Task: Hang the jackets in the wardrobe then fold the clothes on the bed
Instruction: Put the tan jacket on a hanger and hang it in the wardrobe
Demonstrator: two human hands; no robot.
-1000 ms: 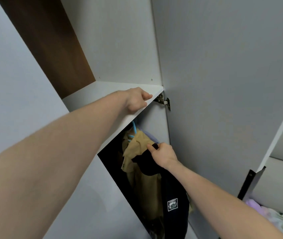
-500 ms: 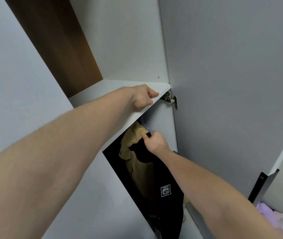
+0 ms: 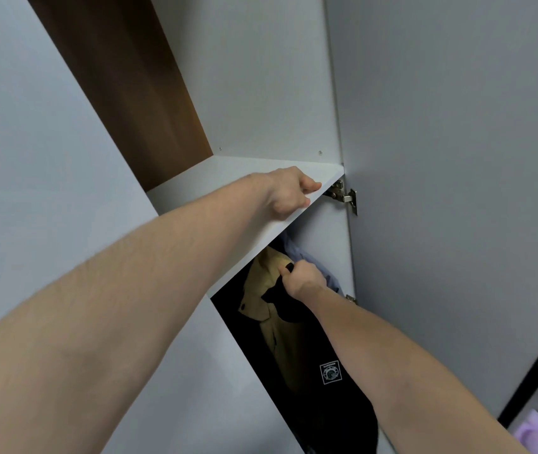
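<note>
Wardrobe panels filled nearly the whole frame in front of you: pale grey walls on the left and at the back, a brown panel slanting through the upper left, and the open door covering the right side. A white shelf crossed the middle of the frame, with a metal hinge just beside its right end where the door met the carcass. Below the shelf the hanging space was dark. In the lower right corner a strip of lilac fabric showed past the door's edge.

Inside that dark space hung a black jacket bearing a small white square logo, reaching down to the bottom centre of the frame. Behind it, touching, hung a tan jacket, and at the top right of the opening a pale blue garment bunched against the side wall.

Your left hand rested on the front edge of the shelf at centre frame, fingers curled over its lip and thumb lying along the top. Your right hand, just below, was closed round the black jacket's collar, thumb and curled fingers pinching the dark cloth under the shelf. Whether a hanger sat in that grip I cannot tell.
</note>
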